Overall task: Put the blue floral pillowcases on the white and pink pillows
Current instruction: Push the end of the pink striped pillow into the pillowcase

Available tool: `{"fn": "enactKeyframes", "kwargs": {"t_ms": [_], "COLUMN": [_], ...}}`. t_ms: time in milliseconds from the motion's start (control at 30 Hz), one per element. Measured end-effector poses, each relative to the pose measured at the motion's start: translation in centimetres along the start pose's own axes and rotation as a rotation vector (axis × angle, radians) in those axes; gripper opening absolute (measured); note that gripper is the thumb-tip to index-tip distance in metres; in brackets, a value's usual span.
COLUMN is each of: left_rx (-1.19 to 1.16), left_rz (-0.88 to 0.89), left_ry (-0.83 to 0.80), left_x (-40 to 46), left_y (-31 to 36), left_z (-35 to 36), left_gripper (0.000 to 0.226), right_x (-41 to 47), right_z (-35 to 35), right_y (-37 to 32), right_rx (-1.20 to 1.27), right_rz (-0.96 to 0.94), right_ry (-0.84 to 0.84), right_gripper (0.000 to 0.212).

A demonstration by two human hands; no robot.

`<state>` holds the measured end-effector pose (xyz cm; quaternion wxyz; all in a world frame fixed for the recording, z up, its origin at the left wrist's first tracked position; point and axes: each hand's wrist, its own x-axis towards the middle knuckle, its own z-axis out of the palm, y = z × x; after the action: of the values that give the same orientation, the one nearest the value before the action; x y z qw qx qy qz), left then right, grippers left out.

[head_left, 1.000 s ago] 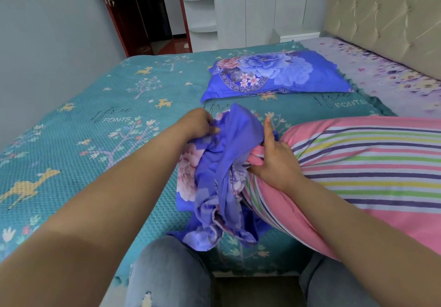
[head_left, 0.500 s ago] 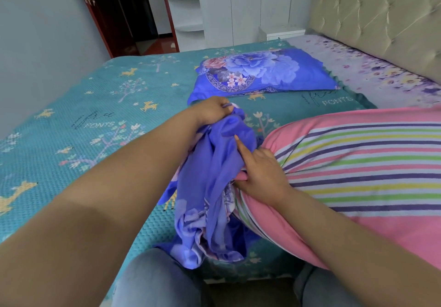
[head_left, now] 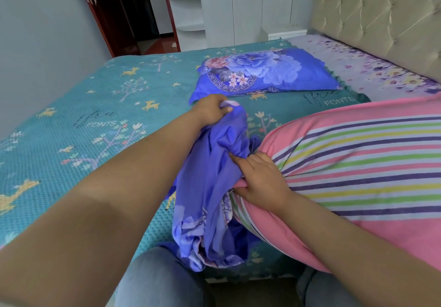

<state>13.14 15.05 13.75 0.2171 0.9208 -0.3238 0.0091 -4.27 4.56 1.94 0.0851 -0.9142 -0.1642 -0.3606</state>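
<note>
Head view: a bunched blue floral pillowcase [head_left: 214,182] is shown hanging over the near edge of the bed [head_left: 71,125], its top hem pinched in the clenched grip of the left hand [head_left: 211,108], while the right hand [head_left: 260,179] is curled round the gathered end of the pink striped pillow [head_left: 358,163], its fingertips touching the blue cloth. The pillow is lying across the bed at the right with its squeezed end just beside the case; whether that end has entered the opening cannot be told, since the mouth is lost among the folds. A second pillow already in its blue floral cover [head_left: 262,73] is lying further back, well apart from the hands. The likeliest failure is judged to be a missed opening: if only one layer of the hem is held, the pillow end would be pushed against closed cloth. The squeezed end could also spring wide if the right grip is loosened, and the hanging case could be dragged to the floor.
</note>
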Motion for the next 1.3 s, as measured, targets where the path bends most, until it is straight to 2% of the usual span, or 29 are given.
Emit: {"fn": "enactKeyframes", "kwargs": {"t_ms": [33, 67, 167, 200, 233, 267, 300, 367, 433, 500, 567, 633, 700, 733, 767, 833, 867, 900, 967, 1033, 1100, 1133, 1233, 1300], "left_rx": [0.057, 0.065, -0.087, -0.094, -0.070, -0.023, 0.010, -0.087, -0.143, -0.055, 0.012, 0.019, 0.163, 0.203, 0.231, 0.283, 0.291, 0.292, 0.187, -0.142, -0.549, -0.569, -0.231, -0.056], "left_rz": [-0.098, -0.168, -0.275, -0.255, -0.213, -0.158, -0.100, -0.021, 0.000, -0.029, -0.063, -0.158, -0.220, -0.249, -0.277, -0.287, -0.275, -0.255, -0.236, -0.221, -0.216, -0.195, -0.096, -0.153], "left_ry": [-0.001, -0.077, -0.574, -0.625, -0.589, -0.457, -0.282, 0.008, 0.014, -0.114, -0.102, 0.095, 0.330, 0.329, 0.216, -0.110, -0.182, -0.173, -0.001, 0.156, 0.165, 0.141, 0.114, 0.163], "left_x": [0.0, -0.2, -1.1, -1.0, -0.6, -0.3, 0.5, 1.2, 1.3, 1.4, 1.1, -0.5, -3.4, -4.8, -6.4, -9.3, -10.5, -11.2, -12.0, -11.8, -11.7, -12.0, -12.9, -13.0], "left_y": [-0.9, -1.6, -2.0, -1.9, -1.6, -1.1, -0.6, 0.6, 1.7, 2.0, 1.4, 0.6, 0.1, 0.0, 0.0, 0.3, 0.4, 0.7, 1.5, 2.9, 4.6, 5.4, 5.9, 5.2], "left_z": [-0.3, -0.9, -2.4, -2.4, -2.4, -2.3, -1.8, -0.8, 0.2, 1.2, 1.3, 0.2, -1.2, -1.7, -2.2, -1.8, -1.4, -1.0, -0.8, -0.8, -0.3, 0.2, 2.3, 2.8], "left_gripper": [0.027, 0.025, 0.020, 0.017, 0.009, 0.004, 0.009, 0.009, 0.018, 0.015, 0.031, 0.053, 0.051, 0.048, 0.049, 0.049, 0.042, 0.033, 0.015, 0.026, 0.037, 0.034, 0.021, 0.023], "right_x": [0.0, 0.0, 0.1, 0.1, 0.2, 0.2, 0.1, -0.1, -0.4, -0.6, -0.2, 0.4, 1.3, 1.6, 2.0, 2.5, 2.7, 2.7, 2.7, 2.8, 2.5, 2.5, 3.1, 3.1], "right_z": [0.0, 0.1, 0.2, 0.2, 0.2, 0.2, 0.1, 0.1, 0.1, 0.1, 0.1, -0.4, -0.6, -0.7, -0.7, -0.7, -0.4, -0.2, -0.2, -0.5, -0.5, -0.8, -1.2, -1.2], "right_y": [0.0, -0.1, -0.4, -0.6, -0.8, -1.1, -1.2, -1.4, -1.5, -1.6, -1.6, -1.1, -0.3, 0.3, 0.5, 0.7, 0.7, 0.6, 0.2, 0.0, 0.4, 0.6, 0.8, 0.7], "right_rx": [-0.007, -0.012, -0.001, 0.010, 0.021, 0.033, 0.041, 0.040, 0.015, 0.024, 0.042, 0.036, 0.014, 0.014, 0.021, 0.022, 0.027, 0.031, 0.020, 0.042, 0.095, 0.132, 0.360, 0.357], "right_rz": [0.003, 0.005, 0.013, 0.013, 0.011, 0.007, 0.003, -0.034, -0.083, -0.089, -0.033, 0.085, 0.204, 0.262, 0.304, 0.338, 0.344, 0.348, 0.353, 0.354, 0.388, 0.439, 0.648, 0.677], "right_ry": [-0.007, -0.016, -0.046, -0.054, -0.058, -0.057, -0.051, -0.025, -0.023, -0.024, -0.019, -0.066, -0.138, -0.180, -0.225, -0.274, -0.289, -0.292, -0.266, -0.275, -0.213, -0.233, -0.293, -0.346], "right_gripper": [0.064, 0.064, 0.062, 0.061, 0.060, 0.057, 0.053, 0.041, 0.036, 0.040, 0.039, 0.043, 0.047, 0.048, 0.048, 0.049, 0.050, 0.050, 0.044, 0.037, 0.030, 0.027, 0.033, 0.031]}}
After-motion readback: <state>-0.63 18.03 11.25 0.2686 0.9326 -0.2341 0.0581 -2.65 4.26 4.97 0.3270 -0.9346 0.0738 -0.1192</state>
